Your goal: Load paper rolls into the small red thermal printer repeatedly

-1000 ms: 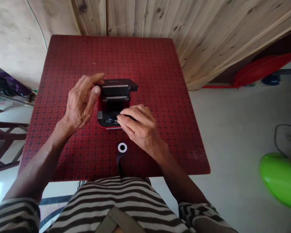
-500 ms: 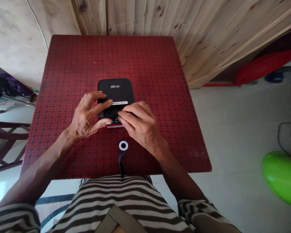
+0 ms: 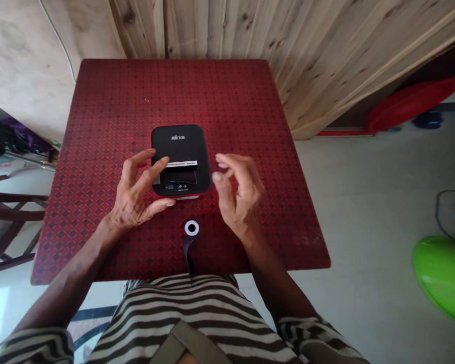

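A flat black device (image 3: 180, 146) with rounded corners, like a small digital scale, lies on the red table. It bears a white printed strip (image 3: 185, 164), a glossy dark panel and small button marks along its near edge. My left hand (image 3: 134, 187) rests spread at its left side, two fingertips on top and the thumb by the near edge. To the right of the device, apart from it, my right hand (image 3: 238, 187) is held with thumb and fingers parted; nothing shows between them. Nearer my body lies a roll of black tape (image 3: 191, 228), its loose tail trailing toward the table edge.
The red patterned table (image 3: 227, 101) stands against a wooden plank wall (image 3: 220, 30). A wooden chair (image 3: 11, 217) is on the left. On the floor at right sits a bright green object (image 3: 440, 278), with a red one (image 3: 413, 106) farther back.
My right hand has lifted off the device's near part and moved right, its fingers parting. The panel and button marks now show. My left hand stays at the left side.
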The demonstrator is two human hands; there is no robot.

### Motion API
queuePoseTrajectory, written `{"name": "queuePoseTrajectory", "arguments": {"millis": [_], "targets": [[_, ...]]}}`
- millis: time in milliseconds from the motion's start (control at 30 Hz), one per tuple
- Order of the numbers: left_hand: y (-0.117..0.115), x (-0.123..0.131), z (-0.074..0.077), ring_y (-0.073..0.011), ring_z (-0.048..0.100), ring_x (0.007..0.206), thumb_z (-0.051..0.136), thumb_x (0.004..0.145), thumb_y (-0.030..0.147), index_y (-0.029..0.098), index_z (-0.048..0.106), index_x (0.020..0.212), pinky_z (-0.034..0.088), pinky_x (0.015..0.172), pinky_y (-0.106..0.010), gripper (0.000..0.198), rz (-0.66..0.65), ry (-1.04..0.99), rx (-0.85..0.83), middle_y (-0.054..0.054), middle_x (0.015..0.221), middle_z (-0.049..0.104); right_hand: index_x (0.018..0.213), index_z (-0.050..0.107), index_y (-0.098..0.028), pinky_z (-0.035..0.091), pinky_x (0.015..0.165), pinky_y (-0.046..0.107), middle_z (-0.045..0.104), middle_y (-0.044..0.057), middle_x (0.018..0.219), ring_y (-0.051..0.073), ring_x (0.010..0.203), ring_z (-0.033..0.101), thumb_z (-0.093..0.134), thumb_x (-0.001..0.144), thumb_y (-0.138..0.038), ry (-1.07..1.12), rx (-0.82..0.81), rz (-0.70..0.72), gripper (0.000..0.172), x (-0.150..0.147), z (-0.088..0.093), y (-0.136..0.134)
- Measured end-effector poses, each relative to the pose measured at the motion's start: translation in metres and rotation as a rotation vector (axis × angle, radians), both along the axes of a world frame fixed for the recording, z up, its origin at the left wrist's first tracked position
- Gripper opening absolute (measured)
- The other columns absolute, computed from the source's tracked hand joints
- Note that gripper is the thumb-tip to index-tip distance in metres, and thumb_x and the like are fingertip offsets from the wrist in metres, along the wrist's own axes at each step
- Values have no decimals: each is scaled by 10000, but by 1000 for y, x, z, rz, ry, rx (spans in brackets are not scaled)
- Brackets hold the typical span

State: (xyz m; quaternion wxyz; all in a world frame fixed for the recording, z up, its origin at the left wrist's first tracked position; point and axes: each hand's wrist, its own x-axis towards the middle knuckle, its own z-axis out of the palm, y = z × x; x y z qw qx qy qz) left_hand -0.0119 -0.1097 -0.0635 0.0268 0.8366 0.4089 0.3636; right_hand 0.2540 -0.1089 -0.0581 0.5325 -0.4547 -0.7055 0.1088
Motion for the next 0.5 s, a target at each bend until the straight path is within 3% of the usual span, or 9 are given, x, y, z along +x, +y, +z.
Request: {"name": "queuePoseTrajectory", "arguments": {"millis": [100, 233, 500], "targets": [[-13, 2, -6, -291, 657, 1324, 773, 963, 593, 329, 525, 1574, 636, 1074, -470, 711, 86, -27, 69, -123, 1471, 607, 1261, 698, -262, 632, 854, 397, 779, 85, 1130, 225, 992, 759, 471, 1139, -489, 159, -204, -86, 343, 1, -28, 0], [-18, 2, -16, -276, 704, 1284, 829, 951, 462, 280, 573, 1508, 633, 1105, -439, 640, 111, -50, 125, -115, 1431, 668, 1177, 696, -256, 613, 904, 410, 802, 90, 1115, 228, 989, 756, 353, 1152, -571, 161, -334, -16, 466, -10, -57, 5], [-15, 0, -18, -278, 724, 1298, 833, 946, 475, 268, 576, 1510, 641, 1114, -430, 653, 85, -64, 145, -116, 1452, 689, 1099, 693, -242, 591, 878, 370, 786, 78, 1032, 203, 951, 740, 302, 1170, -529, 146, -294, 6, 490, -16, -66, 9]]}}
